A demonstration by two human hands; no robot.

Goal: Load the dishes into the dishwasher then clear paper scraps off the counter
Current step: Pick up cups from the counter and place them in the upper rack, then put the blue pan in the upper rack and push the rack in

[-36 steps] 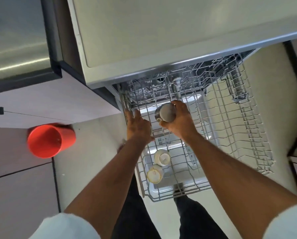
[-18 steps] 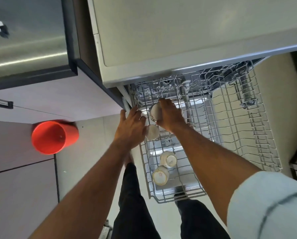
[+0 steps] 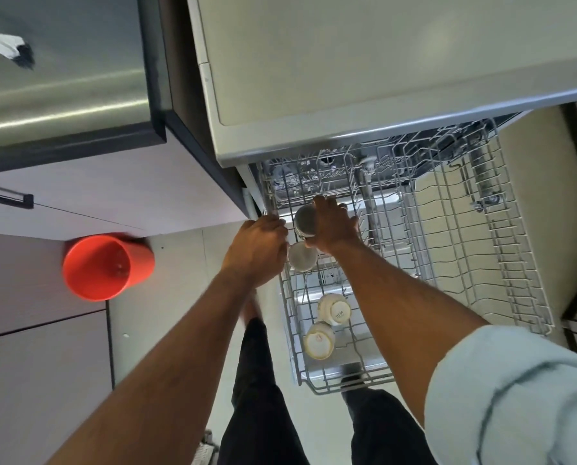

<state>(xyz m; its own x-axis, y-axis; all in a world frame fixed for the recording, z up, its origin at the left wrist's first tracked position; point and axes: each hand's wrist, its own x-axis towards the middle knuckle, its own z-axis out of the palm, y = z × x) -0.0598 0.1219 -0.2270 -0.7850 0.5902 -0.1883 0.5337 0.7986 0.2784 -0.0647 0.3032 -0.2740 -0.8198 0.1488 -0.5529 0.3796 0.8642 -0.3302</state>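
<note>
Head view: the right hand point(image 3: 334, 224) grips a steel cup point(image 3: 304, 221), fingers curled round it, lowering it into the dishwasher rack point(image 3: 481, 263). The left hand point(image 3: 257, 250) holds another cup point(image 3: 302, 256) beside it, presumably seating both mouth-down for draining.

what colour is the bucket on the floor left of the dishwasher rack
Orange-red bucket, clearest in the head view.

Your right hand point(image 3: 334, 226) grips a steel cup point(image 3: 304, 221) over the wire rack point(image 3: 481, 263), near its left edge; your left hand point(image 3: 257, 250) curls just beside a second cup point(image 3: 302, 256); two pale cups point(image 3: 334, 308) sit toward the rack's front-left corner.
</note>
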